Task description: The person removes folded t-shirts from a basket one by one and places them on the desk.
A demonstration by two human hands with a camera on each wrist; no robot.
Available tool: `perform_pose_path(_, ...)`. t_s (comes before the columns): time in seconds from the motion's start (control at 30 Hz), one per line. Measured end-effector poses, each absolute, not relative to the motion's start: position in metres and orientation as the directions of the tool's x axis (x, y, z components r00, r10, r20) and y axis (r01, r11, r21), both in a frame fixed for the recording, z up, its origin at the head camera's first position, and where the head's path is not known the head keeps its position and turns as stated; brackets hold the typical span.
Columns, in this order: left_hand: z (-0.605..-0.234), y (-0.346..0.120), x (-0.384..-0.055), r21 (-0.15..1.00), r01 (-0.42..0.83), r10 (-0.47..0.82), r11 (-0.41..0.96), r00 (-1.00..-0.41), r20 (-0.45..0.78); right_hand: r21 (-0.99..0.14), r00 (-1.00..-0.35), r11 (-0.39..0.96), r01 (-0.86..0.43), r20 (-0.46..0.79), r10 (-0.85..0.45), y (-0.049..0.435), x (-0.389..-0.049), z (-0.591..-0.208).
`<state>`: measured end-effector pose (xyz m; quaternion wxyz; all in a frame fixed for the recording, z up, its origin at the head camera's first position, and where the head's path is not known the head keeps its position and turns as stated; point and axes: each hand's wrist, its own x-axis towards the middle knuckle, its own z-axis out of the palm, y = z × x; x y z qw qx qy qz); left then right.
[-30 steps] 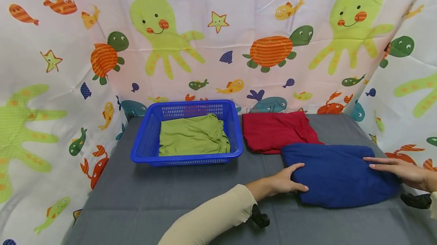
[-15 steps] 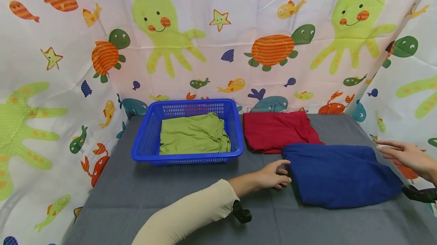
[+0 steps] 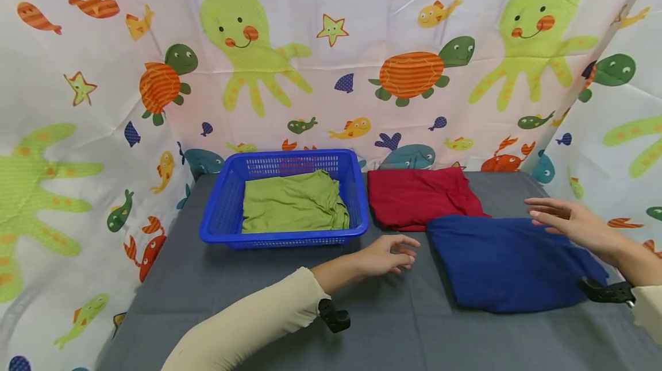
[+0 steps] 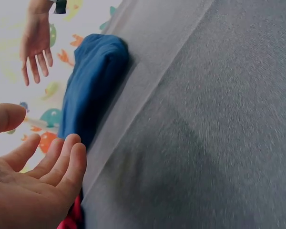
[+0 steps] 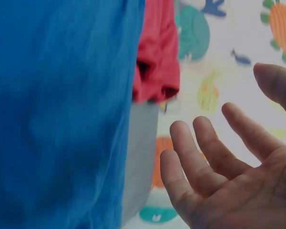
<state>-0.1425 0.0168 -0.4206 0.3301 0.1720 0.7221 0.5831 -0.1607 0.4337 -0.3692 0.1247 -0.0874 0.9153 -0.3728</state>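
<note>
A folded blue cloth (image 3: 509, 267) lies on the right side of the grey table, its back edge overlapping a folded red cloth (image 3: 419, 198). My left hand (image 3: 385, 256) is over the table, left of the blue cloth, fingers relaxed and holding nothing. Above the blue cloth's right part hovers my right hand (image 3: 574, 224), also holding nothing; the right wrist view shows its fingers (image 5: 212, 162) spread apart. To the left stands a blue plastic basket (image 3: 284, 239) with a folded green cloth (image 3: 292, 204) inside it.
The grey table (image 3: 279, 290) is bounded at the back and sides by a curtain (image 3: 357, 89) printed with sea animals. Black straps with devices sit on both wrists.
Both hands have let go of the blue cloth. The left hand moved away to the left; the right lifted off and shifted back over the cloth. The cloth stays in place.
</note>
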Motion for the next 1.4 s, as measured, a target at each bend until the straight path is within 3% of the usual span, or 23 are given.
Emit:
perform_pose_path(0.37,-0.398,-0.021,-0.151,0.948,-0.001,0.687,0.318,-0.688,-0.231,-0.731,-0.939,0.655,-0.192,-0.057,-0.34,0.381,-0.156,-0.364)
perform_pose_path(0.7,-0.362,-0.055,-0.159,0.94,0.028,0.672,0.339,-0.707,-0.222,-0.737,-0.915,0.634,-0.233,-0.054,-0.399,0.334,-0.155,-0.339)
perform_pose_path(1.13,-0.333,-0.12,-0.167,0.939,0.112,0.585,0.325,-0.804,-0.107,-0.773,-0.858,0.558,-0.302,-0.034,-0.512,0.273,-0.174,-0.323)
perform_pose_path(1.4,-0.327,-0.161,-0.169,0.93,0.019,0.535,0.367,-0.822,-0.194,-0.802,-0.822,0.508,-0.314,-0.038,-0.568,0.23,-0.196,-0.324)
